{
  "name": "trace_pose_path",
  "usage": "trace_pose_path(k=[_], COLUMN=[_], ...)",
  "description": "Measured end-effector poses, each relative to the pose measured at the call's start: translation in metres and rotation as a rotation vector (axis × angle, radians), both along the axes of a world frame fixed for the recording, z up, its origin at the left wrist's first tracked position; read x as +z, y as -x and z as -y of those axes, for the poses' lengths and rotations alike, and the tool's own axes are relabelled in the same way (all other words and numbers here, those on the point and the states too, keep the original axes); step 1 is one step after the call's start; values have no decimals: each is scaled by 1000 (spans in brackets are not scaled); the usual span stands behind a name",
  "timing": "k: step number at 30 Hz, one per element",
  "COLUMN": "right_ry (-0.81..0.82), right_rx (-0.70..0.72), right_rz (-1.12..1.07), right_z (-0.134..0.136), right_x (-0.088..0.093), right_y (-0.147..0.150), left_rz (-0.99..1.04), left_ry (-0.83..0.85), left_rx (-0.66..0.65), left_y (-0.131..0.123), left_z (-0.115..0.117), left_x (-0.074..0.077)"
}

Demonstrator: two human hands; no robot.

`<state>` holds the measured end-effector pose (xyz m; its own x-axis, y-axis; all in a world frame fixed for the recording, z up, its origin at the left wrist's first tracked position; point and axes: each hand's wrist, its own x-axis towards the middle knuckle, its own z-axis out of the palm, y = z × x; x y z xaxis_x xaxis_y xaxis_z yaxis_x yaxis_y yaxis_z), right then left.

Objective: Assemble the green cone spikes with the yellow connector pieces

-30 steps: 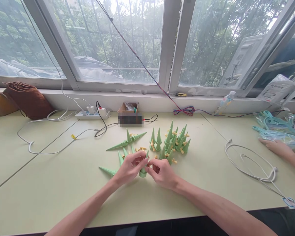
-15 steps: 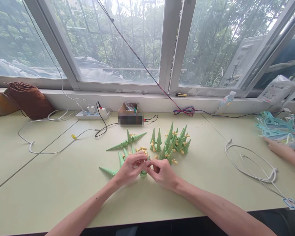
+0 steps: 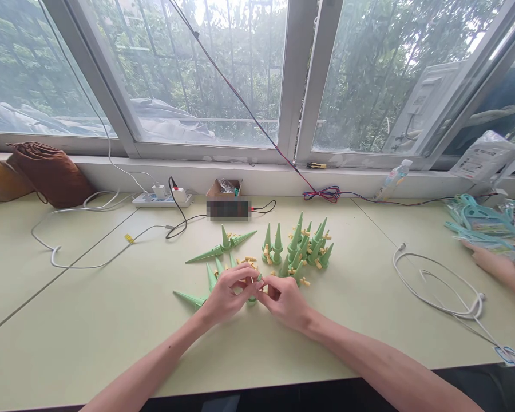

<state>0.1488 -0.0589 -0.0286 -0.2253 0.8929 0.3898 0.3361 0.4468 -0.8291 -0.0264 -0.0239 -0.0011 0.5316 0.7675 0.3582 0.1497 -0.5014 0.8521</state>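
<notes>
The left hand grasps a green spike, its thumb and fingers bent around the piece. The right hand meets it from the other side, with thumb and forefinger brought together at the spike; whether these fingertips pinch a small part, I cannot tell, because the fingers hide it.

In the head view, the only one, the held spike is between the two hands, above the near part of the table. Its lower end shows under the fingers and a bit of its tip shows above them. Just behind the hands lie small yellow fittings. Two upright spikes stand beyond the right hand, near a denser standing group. To the left, a lying spike points away from the left hand.

For doing this work well, in my judgement, the left hand should keep the body steady while the right makes only small, straight movements with the fingertips. Strong force could make the smooth-looking cone turn or slip. Elbows should stay low and quiet, so that the standing pieces nearby are not knocked over.
</notes>
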Motion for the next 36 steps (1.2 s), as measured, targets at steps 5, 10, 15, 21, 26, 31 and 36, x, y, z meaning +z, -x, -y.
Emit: trace_pose_path(k=[5, 10, 15, 21, 26, 31, 36], right_ry=[6, 27, 31, 11, -3, 0, -2], right_rx=[5, 23, 31, 26, 13, 4, -10], right_rz=[-7, -13, 4, 28, 34, 20, 10], right_z=[1, 2, 2, 2, 2, 1, 1], right_x=[0, 1, 4, 5, 4, 4, 6], right_y=[0, 0, 0, 1, 1, 1, 1], left_rz=[9, -4, -18, -41, -63, -70, -41], left_ry=[7, 21, 2, -39, -43, -34, -33], left_rx=[15, 7, 10, 17, 28, 46, 93], left_y=[1, 1, 0, 0, 1, 0, 2], left_z=[1, 1, 1, 2, 2, 2, 2], left_x=[-1, -3, -3, 1, 1, 1, 0])
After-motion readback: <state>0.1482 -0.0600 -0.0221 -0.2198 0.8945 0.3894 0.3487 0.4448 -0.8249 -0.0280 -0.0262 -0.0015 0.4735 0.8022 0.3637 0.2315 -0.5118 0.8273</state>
